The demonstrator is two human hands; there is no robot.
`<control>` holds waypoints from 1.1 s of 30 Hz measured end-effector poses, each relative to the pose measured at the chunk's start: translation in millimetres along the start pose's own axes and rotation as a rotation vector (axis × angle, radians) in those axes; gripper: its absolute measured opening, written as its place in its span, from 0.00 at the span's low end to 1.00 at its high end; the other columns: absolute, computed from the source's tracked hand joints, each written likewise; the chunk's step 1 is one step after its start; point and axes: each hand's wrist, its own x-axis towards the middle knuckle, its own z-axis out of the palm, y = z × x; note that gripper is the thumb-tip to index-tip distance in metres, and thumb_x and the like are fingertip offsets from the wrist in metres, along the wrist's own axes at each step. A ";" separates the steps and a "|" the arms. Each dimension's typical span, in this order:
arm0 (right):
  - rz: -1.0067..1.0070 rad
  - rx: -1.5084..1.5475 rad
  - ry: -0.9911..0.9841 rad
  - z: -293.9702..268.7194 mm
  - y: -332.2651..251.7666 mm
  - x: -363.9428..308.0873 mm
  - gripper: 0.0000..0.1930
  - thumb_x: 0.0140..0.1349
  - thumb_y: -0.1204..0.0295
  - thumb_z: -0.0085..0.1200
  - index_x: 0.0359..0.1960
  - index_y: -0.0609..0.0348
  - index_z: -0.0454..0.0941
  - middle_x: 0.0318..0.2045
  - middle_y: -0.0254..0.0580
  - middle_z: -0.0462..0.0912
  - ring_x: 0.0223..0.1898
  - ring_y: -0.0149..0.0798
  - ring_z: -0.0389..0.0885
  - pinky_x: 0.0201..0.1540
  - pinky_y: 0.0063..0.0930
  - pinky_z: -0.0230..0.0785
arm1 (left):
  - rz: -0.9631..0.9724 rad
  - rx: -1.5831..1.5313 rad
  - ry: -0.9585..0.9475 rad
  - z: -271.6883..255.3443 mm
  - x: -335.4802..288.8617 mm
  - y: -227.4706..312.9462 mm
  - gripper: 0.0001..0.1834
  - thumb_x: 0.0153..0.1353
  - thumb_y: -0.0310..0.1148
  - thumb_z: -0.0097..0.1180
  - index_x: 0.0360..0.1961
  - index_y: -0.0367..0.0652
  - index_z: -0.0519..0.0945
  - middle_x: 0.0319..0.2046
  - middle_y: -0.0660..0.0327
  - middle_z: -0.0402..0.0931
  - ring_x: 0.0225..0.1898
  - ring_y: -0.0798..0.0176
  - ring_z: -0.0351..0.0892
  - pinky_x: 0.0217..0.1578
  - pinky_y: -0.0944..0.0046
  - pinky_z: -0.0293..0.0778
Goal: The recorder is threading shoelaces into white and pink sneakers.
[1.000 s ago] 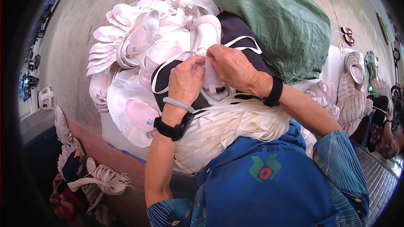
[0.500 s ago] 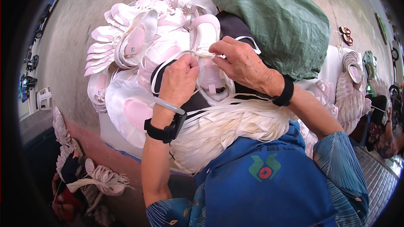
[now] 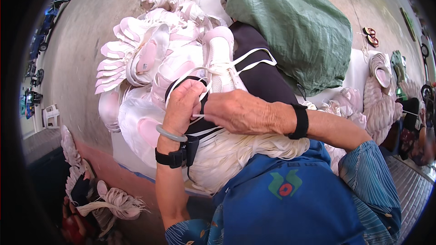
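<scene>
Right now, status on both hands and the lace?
Left hand closed on white lace. Right hand pinching same lace. Pink shoe upper just beyond. Nothing blocking.

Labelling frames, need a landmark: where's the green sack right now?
In the head view the green sack lies at upper right, beyond both hands, against the black sheet and right of the heap of pink shoe uppers.

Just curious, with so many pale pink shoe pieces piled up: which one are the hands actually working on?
The upright pink shoe upper just above both hands, against the black cloth. White laces run from it to the left hand and right hand; the others lie untouched.
</scene>
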 end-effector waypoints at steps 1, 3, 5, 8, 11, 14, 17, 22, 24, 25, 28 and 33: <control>-0.068 -0.025 -0.081 0.9 -13.6 1.4 0.09 0.61 0.72 0.50 0.26 0.65 0.73 0.25 0.50 0.76 0.29 0.52 0.79 0.31 0.41 0.72 | 0.019 0.101 -0.020 -0.3 0.0 -1.0 0.12 0.66 0.39 0.50 0.32 0.40 0.75 0.13 0.73 0.60 0.12 0.81 0.56 0.12 0.76 0.50; -0.073 0.075 -0.175 0.3 -34.8 5.4 0.08 0.59 0.72 0.51 0.26 0.66 0.73 0.25 0.51 0.75 0.29 0.52 0.79 0.30 0.40 0.72 | -0.019 0.174 -0.034 3.9 1.1 3.2 0.17 0.65 0.42 0.51 0.29 0.37 0.76 0.14 0.71 0.63 0.15 0.78 0.58 0.15 0.73 0.54; -0.152 0.234 -0.171 4.2 -50.8 7.4 0.07 0.57 0.73 0.52 0.26 0.66 0.73 0.25 0.52 0.75 0.28 0.52 0.79 0.30 0.40 0.72 | -0.026 0.398 -0.069 15.3 2.0 10.2 0.15 0.66 0.41 0.51 0.29 0.41 0.75 0.14 0.77 0.57 0.14 0.83 0.52 0.14 0.77 0.47; -0.199 0.421 -0.327 25.3 -84.1 6.2 0.06 0.57 0.76 0.51 0.30 0.66 0.68 0.30 0.50 0.70 0.31 0.52 0.76 0.32 0.42 0.70 | 0.025 0.648 -0.088 15.1 5.3 2.1 0.16 0.64 0.41 0.53 0.27 0.38 0.77 0.16 0.73 0.64 0.18 0.80 0.59 0.19 0.76 0.55; -0.316 0.589 -0.416 37.8 -101.4 5.3 0.06 0.56 0.77 0.50 0.31 0.67 0.68 0.31 0.50 0.70 0.32 0.51 0.76 0.34 0.42 0.70 | 0.017 0.807 -0.108 20.8 8.9 -0.2 0.15 0.63 0.38 0.53 0.27 0.36 0.78 0.19 0.70 0.69 0.23 0.77 0.63 0.26 0.73 0.61; -0.255 0.532 -0.408 37.1 -91.8 4.9 0.08 0.56 0.77 0.51 0.33 0.67 0.67 0.33 0.50 0.69 0.32 0.50 0.76 0.33 0.41 0.71 | 0.187 0.547 0.024 13.5 6.0 -10.6 0.13 0.61 0.35 0.53 0.27 0.34 0.77 0.16 0.67 0.69 0.20 0.73 0.63 0.22 0.70 0.62; -0.167 0.129 -0.067 5.3 -68.7 -3.6 0.12 0.51 0.77 0.55 0.34 0.68 0.66 0.31 0.51 0.69 0.28 0.51 0.77 0.29 0.37 0.72 | -0.071 0.063 -0.222 -14.6 -9.4 6.0 0.11 0.62 0.32 0.52 0.26 0.37 0.78 0.17 0.67 0.71 0.21 0.75 0.67 0.23 0.73 0.63; 0.152 -0.017 0.010 -26.4 -20.1 -14.5 0.04 0.57 0.78 0.50 0.33 0.66 0.73 0.29 0.51 0.74 0.32 0.54 0.77 0.35 0.43 0.71 | 0.141 0.296 -0.100 1.1 -33.0 1.5 0.11 0.58 0.25 0.52 0.19 0.35 0.73 0.16 0.67 0.69 0.18 0.74 0.67 0.20 0.68 0.62; 0.170 -0.098 0.081 -28.9 1.1 -15.5 0.06 0.58 0.77 0.51 0.37 0.65 0.73 0.29 0.50 0.73 0.33 0.53 0.77 0.36 0.42 0.70 | 0.241 0.471 -0.093 9.6 -36.5 4.4 0.10 0.56 0.25 0.53 0.18 0.35 0.73 0.16 0.66 0.70 0.19 0.73 0.67 0.20 0.68 0.61; 0.159 -0.129 0.141 -29.4 9.5 -12.1 0.08 0.58 0.77 0.52 0.39 0.63 0.73 0.30 0.49 0.72 0.33 0.53 0.77 0.36 0.41 0.70 | 0.341 0.648 -0.087 14.7 -38.8 7.9 0.10 0.54 0.26 0.54 0.18 0.34 0.73 0.17 0.64 0.70 0.19 0.73 0.67 0.20 0.67 0.60; 0.179 -0.194 0.112 -29.5 20.3 -4.6 0.12 0.57 0.77 0.53 0.44 0.60 0.75 0.34 0.49 0.74 0.32 0.52 0.78 0.34 0.40 0.72 | 0.548 0.771 -0.064 32.6 -42.4 10.9 0.09 0.51 0.23 0.54 0.17 0.33 0.71 0.15 0.57 0.67 0.16 0.63 0.66 0.20 0.62 0.61; -0.041 -0.380 -0.062 -11.6 38.7 8.1 0.15 0.45 0.77 0.58 0.38 0.58 0.77 0.35 0.47 0.73 0.31 0.49 0.81 0.32 0.40 0.74 | 0.703 0.816 0.000 41.7 -39.2 -7.9 0.08 0.50 0.23 0.55 0.18 0.32 0.70 0.16 0.54 0.65 0.17 0.55 0.66 0.20 0.60 0.61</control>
